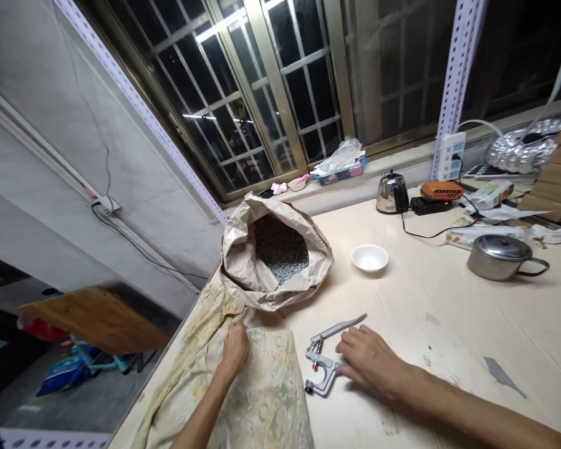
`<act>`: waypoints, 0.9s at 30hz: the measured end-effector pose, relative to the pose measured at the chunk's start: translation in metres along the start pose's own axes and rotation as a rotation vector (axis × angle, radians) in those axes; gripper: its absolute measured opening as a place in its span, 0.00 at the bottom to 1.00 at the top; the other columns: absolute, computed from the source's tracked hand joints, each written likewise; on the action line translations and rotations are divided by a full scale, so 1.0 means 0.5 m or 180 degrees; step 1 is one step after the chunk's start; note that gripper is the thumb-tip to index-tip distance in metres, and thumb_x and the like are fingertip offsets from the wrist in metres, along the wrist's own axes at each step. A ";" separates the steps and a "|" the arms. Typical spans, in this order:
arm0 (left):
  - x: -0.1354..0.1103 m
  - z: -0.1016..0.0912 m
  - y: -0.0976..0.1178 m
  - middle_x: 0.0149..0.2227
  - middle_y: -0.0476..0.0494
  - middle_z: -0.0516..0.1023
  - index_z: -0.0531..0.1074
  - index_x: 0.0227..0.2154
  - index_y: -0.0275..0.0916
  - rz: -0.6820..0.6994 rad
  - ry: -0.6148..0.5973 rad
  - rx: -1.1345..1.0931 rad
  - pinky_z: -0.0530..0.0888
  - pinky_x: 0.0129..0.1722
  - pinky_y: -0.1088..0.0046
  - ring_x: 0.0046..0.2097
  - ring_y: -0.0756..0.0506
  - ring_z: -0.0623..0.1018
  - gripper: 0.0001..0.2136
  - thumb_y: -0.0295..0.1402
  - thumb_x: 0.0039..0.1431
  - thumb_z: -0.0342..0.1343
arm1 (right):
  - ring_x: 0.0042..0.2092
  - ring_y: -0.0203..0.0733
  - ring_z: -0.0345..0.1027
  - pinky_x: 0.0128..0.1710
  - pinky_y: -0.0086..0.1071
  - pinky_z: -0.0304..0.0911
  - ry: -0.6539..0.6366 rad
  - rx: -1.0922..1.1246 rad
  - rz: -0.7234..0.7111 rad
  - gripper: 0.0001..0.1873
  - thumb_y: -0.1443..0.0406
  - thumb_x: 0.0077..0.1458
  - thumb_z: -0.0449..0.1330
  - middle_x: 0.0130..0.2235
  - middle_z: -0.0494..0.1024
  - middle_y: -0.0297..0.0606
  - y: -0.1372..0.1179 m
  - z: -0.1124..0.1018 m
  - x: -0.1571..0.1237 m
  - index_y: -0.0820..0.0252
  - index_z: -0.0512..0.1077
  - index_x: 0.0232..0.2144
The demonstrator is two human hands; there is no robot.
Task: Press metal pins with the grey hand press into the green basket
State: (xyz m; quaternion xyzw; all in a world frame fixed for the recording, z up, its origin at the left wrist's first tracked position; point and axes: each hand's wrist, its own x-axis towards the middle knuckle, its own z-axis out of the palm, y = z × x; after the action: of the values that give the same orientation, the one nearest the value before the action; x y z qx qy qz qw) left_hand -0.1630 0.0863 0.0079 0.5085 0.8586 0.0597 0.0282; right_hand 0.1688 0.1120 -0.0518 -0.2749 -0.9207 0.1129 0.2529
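My left hand [235,347] is closed in a fist on a pale yellow-green floral cloth [273,386], near its upper edge. The cloth lies over the left side of the table. To its right, grey snap-fastener pliers [325,365] lie on the tabletop with their handles spread apart. The fingers of my right hand [367,362] curl over the lower handle, which disappears beneath them. Its upper handle sticks out free above my fingers. Beyond the cloth stands a brown paper sack [236,274], its mouth open, filled with many small metal pieces [285,259].
A white bowl [369,257] sits right of the sack. Farther right are a lidded metal pot [498,257], a kettle [391,192] with a cord, and an orange device [442,189]. A grey scrap [502,376] lies at the right. The table's left edge [168,349] drops to the floor.
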 end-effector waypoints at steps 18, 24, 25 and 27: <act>-0.230 -0.029 0.231 0.21 0.51 0.74 0.72 0.27 0.34 -0.0042 -0.0798 -0.3685 0.69 0.22 0.77 0.21 0.52 0.72 0.13 0.37 0.39 0.64 | 0.30 0.33 0.66 0.30 0.27 0.59 0.0580 0.2944 0.1332 0.08 0.62 0.54 0.61 0.28 0.75 0.32 -0.105 -0.027 0.103 0.62 0.71 0.28; -0.241 -0.028 0.224 0.21 0.50 0.75 0.72 0.27 0.33 -0.0521 -0.1006 -0.4081 0.70 0.22 0.76 0.20 0.53 0.71 0.20 0.40 0.32 0.69 | 0.26 0.31 0.65 0.26 0.25 0.60 0.0504 0.3521 0.1799 0.04 0.67 0.54 0.57 0.24 0.71 0.29 -0.118 0.002 0.108 0.61 0.69 0.28; -0.243 -0.028 0.218 0.21 0.50 0.74 0.72 0.27 0.33 -0.0590 -0.0960 -0.4097 0.71 0.22 0.76 0.20 0.52 0.71 0.21 0.41 0.31 0.70 | 0.25 0.31 0.65 0.26 0.25 0.60 0.0487 0.3635 0.1938 0.03 0.67 0.54 0.58 0.24 0.70 0.28 -0.126 0.011 0.113 0.61 0.68 0.28; -0.245 -0.028 0.200 0.21 0.49 0.75 0.72 0.27 0.33 -0.0701 -0.0761 -0.4069 0.72 0.24 0.75 0.22 0.51 0.72 0.23 0.42 0.29 0.71 | 0.25 0.30 0.65 0.25 0.24 0.60 0.0484 0.3808 0.2152 0.03 0.67 0.53 0.58 0.24 0.70 0.27 -0.145 0.032 0.127 0.60 0.68 0.28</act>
State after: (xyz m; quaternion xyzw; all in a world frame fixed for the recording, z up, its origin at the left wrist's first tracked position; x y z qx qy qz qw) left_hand -0.0186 0.0256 0.0333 0.3038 0.6920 0.4976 0.4256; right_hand 0.0820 0.0871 -0.0145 -0.3672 -0.5436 0.6544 0.3759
